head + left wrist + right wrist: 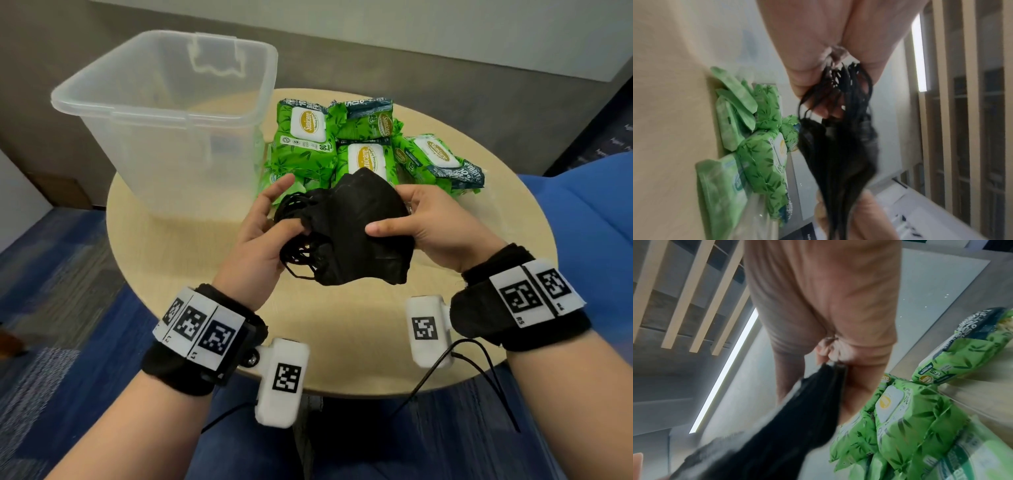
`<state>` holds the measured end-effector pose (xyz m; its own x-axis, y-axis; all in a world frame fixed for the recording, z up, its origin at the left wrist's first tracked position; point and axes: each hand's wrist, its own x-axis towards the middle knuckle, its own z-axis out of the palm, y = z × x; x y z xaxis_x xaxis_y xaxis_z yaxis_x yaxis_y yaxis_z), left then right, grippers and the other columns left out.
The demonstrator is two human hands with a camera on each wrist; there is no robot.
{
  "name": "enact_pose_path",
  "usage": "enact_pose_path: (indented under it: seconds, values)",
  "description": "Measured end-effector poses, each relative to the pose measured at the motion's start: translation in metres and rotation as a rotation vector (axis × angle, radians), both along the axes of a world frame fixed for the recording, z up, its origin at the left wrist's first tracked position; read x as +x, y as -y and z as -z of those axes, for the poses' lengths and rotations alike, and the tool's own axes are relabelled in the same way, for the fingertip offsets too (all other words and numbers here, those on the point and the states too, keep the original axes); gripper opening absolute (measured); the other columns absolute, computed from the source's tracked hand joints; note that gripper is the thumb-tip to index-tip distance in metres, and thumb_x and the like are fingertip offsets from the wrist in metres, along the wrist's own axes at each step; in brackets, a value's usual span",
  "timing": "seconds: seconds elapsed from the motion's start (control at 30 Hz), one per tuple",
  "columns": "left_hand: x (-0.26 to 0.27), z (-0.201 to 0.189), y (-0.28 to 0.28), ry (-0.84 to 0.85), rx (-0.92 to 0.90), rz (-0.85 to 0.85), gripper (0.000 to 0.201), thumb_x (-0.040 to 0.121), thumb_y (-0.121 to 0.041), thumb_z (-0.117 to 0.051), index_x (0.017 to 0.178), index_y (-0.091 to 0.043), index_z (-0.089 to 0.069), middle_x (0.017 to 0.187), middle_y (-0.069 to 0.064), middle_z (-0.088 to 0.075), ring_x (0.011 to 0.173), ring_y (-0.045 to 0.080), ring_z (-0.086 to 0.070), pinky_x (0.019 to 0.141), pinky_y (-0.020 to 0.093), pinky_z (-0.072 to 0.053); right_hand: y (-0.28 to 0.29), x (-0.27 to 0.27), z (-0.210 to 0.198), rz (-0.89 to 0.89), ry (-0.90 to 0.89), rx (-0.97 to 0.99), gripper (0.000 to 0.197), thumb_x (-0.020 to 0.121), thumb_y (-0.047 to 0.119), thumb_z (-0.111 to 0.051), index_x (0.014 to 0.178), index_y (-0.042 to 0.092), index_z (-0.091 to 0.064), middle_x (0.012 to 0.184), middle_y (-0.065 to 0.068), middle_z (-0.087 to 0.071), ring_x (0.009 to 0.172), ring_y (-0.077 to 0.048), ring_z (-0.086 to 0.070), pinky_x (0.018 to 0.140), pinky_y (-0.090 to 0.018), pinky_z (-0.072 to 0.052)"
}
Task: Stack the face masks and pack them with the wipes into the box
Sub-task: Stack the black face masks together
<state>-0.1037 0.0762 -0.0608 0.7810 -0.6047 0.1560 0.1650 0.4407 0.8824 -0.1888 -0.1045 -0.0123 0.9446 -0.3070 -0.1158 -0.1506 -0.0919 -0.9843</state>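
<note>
A stack of black face masks (356,236) is held between both hands above the round table. My left hand (263,222) grips the stack's left end, where the ear loops (840,91) bunch up. My right hand (421,219) pinches the right end, thumb on top; the right wrist view shows the black stack (797,415) running away from the palm. Several green packs of wipes (349,144) lie piled just behind the masks. The clear plastic box (164,120) stands open at the table's back left; its inside looks bare.
The round beige table (342,329) has bare surface in front of my hands. A blue seat (589,246) is on the right, and blue carpet (51,342) lies on the left. White camera units hang from both wrist bands.
</note>
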Motion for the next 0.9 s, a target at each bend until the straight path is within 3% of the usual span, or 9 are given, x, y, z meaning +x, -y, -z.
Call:
enact_pose_path:
  seconds: [0.2,0.33,0.47,0.53,0.57,0.63,0.7,0.77,0.9]
  values:
    - [0.001,0.000,-0.002,-0.112,-0.160,0.029,0.041,0.088,0.002,-0.040,0.124,-0.017,-0.046,0.055,-0.004,-0.048,0.051,0.007,-0.050,0.059,0.019,-0.049,0.007,-0.004,0.000,0.025,0.014,0.022,0.044,0.059,-0.001,-0.069,0.103,-0.001,-0.064,0.103,-0.013,-0.069,0.085,-0.023,-0.068,0.079,-0.039,-0.057]
    - [0.000,0.004,0.003,-0.062,-0.024,0.011,0.043,0.089,0.002,-0.042,0.124,-0.022,-0.046,0.052,-0.009,-0.037,0.049,0.006,-0.031,0.045,0.012,-0.029,0.011,-0.003,-0.003,0.042,0.052,0.025,0.038,0.061,-0.003,-0.068,0.100,-0.001,-0.065,0.089,-0.006,-0.072,0.078,-0.019,-0.069,0.075,-0.033,-0.058]
    - [0.002,0.006,0.006,0.022,0.179,0.054,0.045,0.075,-0.016,-0.045,0.115,-0.035,-0.051,0.057,-0.005,-0.044,0.045,0.009,-0.038,0.044,0.015,-0.034,0.011,-0.003,-0.008,0.034,0.049,-0.095,0.028,0.070,-0.012,-0.065,0.096,-0.002,-0.065,0.092,-0.013,-0.069,0.075,-0.019,-0.067,0.072,-0.028,-0.058]
    - [0.004,0.005,0.010,0.079,0.338,0.069,0.036,0.078,-0.022,-0.045,0.108,-0.041,-0.050,0.078,-0.003,-0.057,0.052,0.009,-0.056,0.053,0.018,-0.046,0.010,-0.004,-0.012,-0.004,0.023,-0.187,0.025,0.072,-0.010,-0.066,0.096,-0.001,-0.066,0.095,-0.017,-0.069,0.077,-0.022,-0.066,0.072,-0.028,-0.057]
    - [0.006,0.006,0.011,0.152,0.426,0.054,0.031,0.081,-0.029,-0.045,0.108,-0.043,-0.050,0.093,-0.004,-0.059,0.069,0.006,-0.062,0.067,0.021,-0.049,0.009,-0.004,-0.014,-0.024,0.008,-0.226,0.024,0.073,-0.008,-0.067,0.096,0.000,-0.067,0.095,-0.018,-0.069,0.079,-0.024,-0.066,0.072,-0.029,-0.057]
    - [0.004,0.006,0.011,0.328,0.543,0.018,0.044,0.077,-0.049,-0.046,0.120,-0.041,-0.046,0.120,-0.004,-0.053,0.108,0.008,-0.055,0.093,0.029,-0.043,0.007,-0.002,-0.017,-0.061,-0.022,-0.294,0.023,0.073,-0.005,-0.069,0.095,0.001,-0.068,0.095,-0.019,-0.070,0.082,-0.027,-0.067,0.075,-0.033,-0.057]
    - [0.001,0.004,0.014,0.446,0.522,-0.006,0.066,0.077,-0.054,-0.048,0.137,-0.028,-0.038,0.135,0.000,-0.046,0.123,0.014,-0.046,0.105,0.036,-0.039,0.001,0.001,-0.018,-0.099,-0.036,-0.355,0.022,0.073,-0.001,-0.071,0.095,0.001,-0.069,0.094,-0.022,-0.070,0.082,-0.027,-0.067,0.077,-0.039,-0.056]
    - [-0.005,-0.001,0.017,0.521,0.450,-0.029,0.062,0.084,-0.041,-0.048,0.141,-0.018,-0.033,0.136,0.002,-0.048,0.125,0.012,-0.046,0.107,0.036,-0.038,-0.004,0.004,-0.018,-0.137,-0.041,-0.403,0.023,0.074,0.000,-0.071,0.097,-0.003,-0.068,0.095,-0.027,-0.068,0.080,-0.028,-0.065,0.079,-0.045,-0.054]
    - [-0.007,-0.006,0.018,0.525,0.383,-0.079,0.046,0.086,-0.029,-0.048,0.128,-0.010,-0.047,0.115,0.000,-0.062,0.109,0.010,-0.058,0.096,0.031,-0.046,-0.009,0.006,-0.020,-0.186,-0.038,-0.402,0.024,0.079,-0.002,-0.066,0.102,-0.006,-0.064,0.098,-0.028,-0.067,0.080,-0.026,-0.064,0.080,-0.045,-0.053]
